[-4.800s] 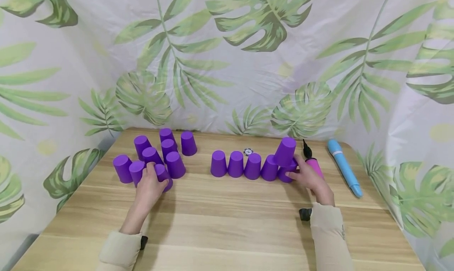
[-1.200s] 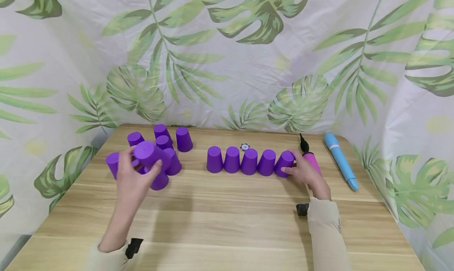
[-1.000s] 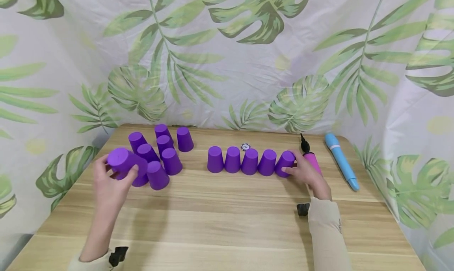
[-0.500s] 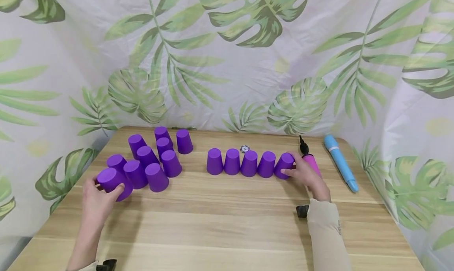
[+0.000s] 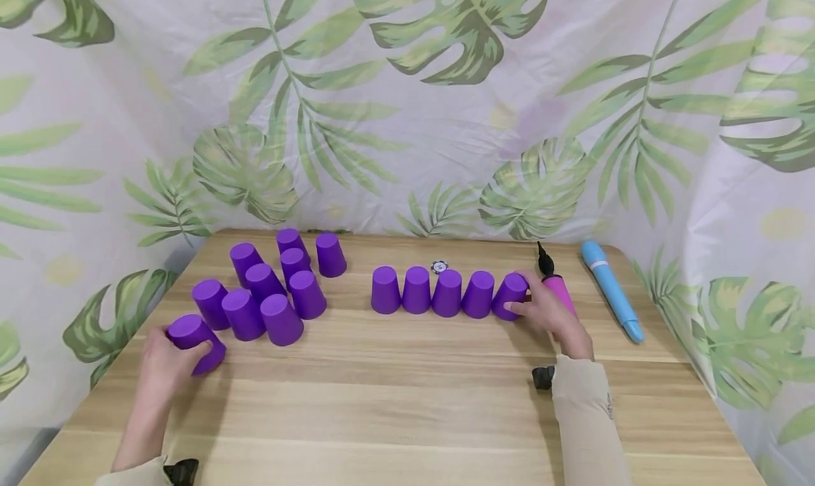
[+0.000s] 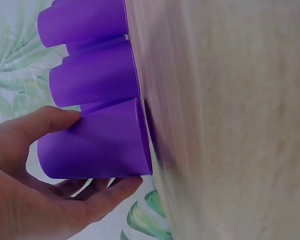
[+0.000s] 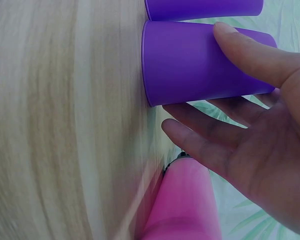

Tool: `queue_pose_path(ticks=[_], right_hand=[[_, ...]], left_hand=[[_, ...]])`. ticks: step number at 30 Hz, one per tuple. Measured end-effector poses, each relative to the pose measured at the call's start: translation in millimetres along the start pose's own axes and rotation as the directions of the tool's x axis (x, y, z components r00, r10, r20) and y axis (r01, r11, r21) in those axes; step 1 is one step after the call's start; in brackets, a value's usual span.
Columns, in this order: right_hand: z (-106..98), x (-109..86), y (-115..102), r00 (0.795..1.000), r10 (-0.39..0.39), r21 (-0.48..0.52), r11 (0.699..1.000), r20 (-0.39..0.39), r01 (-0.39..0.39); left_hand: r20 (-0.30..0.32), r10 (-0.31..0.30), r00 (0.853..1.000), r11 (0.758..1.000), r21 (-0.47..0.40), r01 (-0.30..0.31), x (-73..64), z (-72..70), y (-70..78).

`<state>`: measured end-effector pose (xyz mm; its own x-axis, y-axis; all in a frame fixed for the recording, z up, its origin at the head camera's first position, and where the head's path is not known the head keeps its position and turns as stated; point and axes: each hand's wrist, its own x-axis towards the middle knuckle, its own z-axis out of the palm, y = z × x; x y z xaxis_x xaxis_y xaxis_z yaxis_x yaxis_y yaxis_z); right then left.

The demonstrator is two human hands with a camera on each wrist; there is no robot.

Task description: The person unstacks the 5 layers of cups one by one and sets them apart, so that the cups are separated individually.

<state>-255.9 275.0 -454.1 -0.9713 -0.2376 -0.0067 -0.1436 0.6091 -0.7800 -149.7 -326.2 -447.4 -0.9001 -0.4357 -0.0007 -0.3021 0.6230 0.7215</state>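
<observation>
In the head view my left hand [image 5: 167, 359] grips an upside-down purple cup [image 5: 194, 337] at the front left of a cluster of like cups. The left wrist view shows my thumb on one side of that cup [image 6: 97, 142] and fingers on the other, its rim close to the tabletop. My right hand [image 5: 547, 309] holds the rightmost purple cup [image 5: 509, 295] of a straight row. The right wrist view has my thumb across this cup [image 7: 190, 62] and my fingers along its opposite side. Its neighbour in the row [image 5: 478, 295] stands right beside it.
Several upside-down purple cups, among them a near one [image 5: 281, 320], stand grouped at the left. A poker chip [image 5: 439, 267] lies behind the row. A pink pump [image 5: 560, 295] with a black nozzle and a blue pump-like tube [image 5: 611, 291] lie at the right of the wooden table [image 5: 407, 415].
A cup formerly on top of the row's right end is gone from there. My left hand has carried a cup leftward and down beside the cluster. My right hand stays at the rightmost cup.
</observation>
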Motion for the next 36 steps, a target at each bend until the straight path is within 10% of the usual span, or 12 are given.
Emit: queue_pose_path(ticks=[14, 24, 31, 36], right_hand=[[1, -0.3, -1, 1.0, -0.018, 0.0, 1.0, 0.0, 0.018], [4, 0.0, 1, 1.0, -0.027, -0.017, 0.999, -0.003, 0.027], [4, 0.5, -2, 1.0, -0.03, 0.005, 1.0, -0.003, 0.03], [3, -1.2, -2, 0.999, -0.036, 0.021, 0.999, -0.008, 0.036]], left_hand=[[0.063, 0.052, 0.997, 0.999, -0.016, -0.051, 6.5, 5.1, 1.6], [-0.003, 0.059, 0.998, 0.998, -0.011, -0.059, -6.5, -0.3, 10.2], [-0.247, 0.136, 0.959, 0.977, -0.127, -0.172, -47.2, -11.3, 70.6], [-0.158, 0.348, 0.924, 0.907, -0.191, -0.374, -58.2, 10.6, 112.2]])
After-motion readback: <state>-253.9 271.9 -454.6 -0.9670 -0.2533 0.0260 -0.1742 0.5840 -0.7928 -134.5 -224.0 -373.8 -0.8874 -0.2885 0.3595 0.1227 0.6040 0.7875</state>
